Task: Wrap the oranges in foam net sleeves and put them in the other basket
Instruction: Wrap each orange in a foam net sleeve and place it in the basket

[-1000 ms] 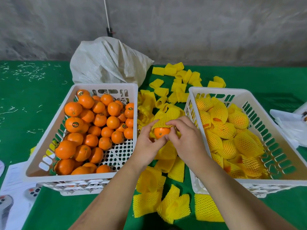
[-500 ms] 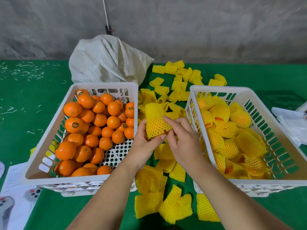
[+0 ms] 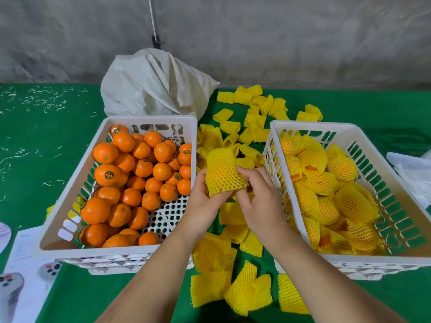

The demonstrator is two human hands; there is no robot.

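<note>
A: Where the two hands meet between the baskets, what is held?

B: Left hand (image 3: pixel 205 201) cups a yellow foam net sleeve (image 3: pixel 224 174) from below, fingers curled round it; orange skin shows through the mesh, so an orange sits inside. Right hand (image 3: pixel 261 201) pinches the sleeve's lower edge at its 4 o'clock side.

A: Surroundings, working outward?

B: Loose sleeves (image 3: pixel 233 283) litter the green table (image 3: pixel 46 164) from 6 o'clock of the hands up to 12 o'clock. At 9 o'clock, touching distance from the left wrist, a white basket (image 3: pixel 149 120) of bare oranges (image 3: pixel 130 180). At 3 o'clock, a second white basket (image 3: pixel 310 125) of sleeved oranges (image 3: pixel 326 183).

A: Further out?

B: White woven sack (image 3: pixel 154 85) at 11 o'clock, behind the left basket. Printed papers (image 3: pixel 25 252) at 8 o'clock, on the table edge.
</note>
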